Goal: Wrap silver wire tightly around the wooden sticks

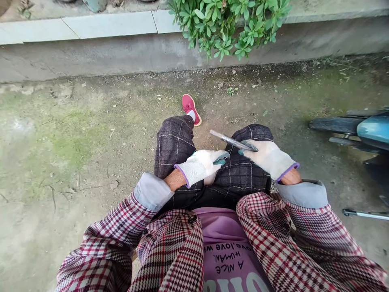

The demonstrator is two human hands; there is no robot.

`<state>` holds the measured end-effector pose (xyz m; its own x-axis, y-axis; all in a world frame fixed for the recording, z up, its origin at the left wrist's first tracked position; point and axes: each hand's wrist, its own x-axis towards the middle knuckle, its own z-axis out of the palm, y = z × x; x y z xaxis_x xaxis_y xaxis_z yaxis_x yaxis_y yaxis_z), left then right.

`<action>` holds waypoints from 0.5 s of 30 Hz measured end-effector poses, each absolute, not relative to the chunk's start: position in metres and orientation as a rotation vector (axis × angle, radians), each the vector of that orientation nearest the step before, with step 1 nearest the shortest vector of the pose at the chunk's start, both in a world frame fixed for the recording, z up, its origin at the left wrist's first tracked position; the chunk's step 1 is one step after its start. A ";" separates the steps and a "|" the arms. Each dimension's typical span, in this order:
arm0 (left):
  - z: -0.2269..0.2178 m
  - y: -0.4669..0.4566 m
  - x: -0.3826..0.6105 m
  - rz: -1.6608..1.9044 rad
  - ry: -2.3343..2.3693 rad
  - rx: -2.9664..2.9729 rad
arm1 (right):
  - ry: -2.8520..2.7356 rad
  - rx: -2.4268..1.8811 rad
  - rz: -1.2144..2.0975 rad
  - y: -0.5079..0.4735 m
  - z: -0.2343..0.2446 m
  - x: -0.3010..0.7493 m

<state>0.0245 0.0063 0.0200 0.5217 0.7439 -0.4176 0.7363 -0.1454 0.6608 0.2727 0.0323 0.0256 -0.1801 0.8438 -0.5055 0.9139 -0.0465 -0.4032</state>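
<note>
Sitting with knees apart over bare ground, the person is gripping a slim metal file (232,141) in the gloved right hand (269,159) — fingers closed round its near end, the far end jutting out above the lap. The gloved left hand (202,166) is resting on the thigh, loosely curled, pinching something small and dark that I cannot identify. No containers are showing; a scooter (361,127) is standing to the right.

Only readable text is on the pink shirt (225,239), printed in black and upside down from this angle: "A NICE HUMAN," with a line under it that looks like "...ve, love w...", cut off by the plaid jacket (170,251). Bigger white letters at the bottom edge can't be read.
</note>
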 end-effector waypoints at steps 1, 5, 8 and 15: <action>0.019 0.005 0.023 0.107 1.175 1.816 | 2.068 2.018 -1.209 0.031 0.028 0.272; 0.003 0.006 0.016 0.418 1.016 1.492 | 1.687 2.140 -2.035 0.026 0.036 0.273; -0.013 0.009 0.015 0.448 1.051 1.335 | 1.456 2.045 -2.364 0.024 0.042 0.275; -0.037 0.018 0.012 0.472 1.225 1.449 | 1.498 1.757 -2.340 0.022 0.048 0.269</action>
<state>0.0115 0.0184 -0.0373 0.3798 0.8623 -0.3348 0.4149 0.1647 0.8949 0.2693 0.0225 0.0478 -0.4213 0.5879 -0.6906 0.3811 -0.5762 -0.7230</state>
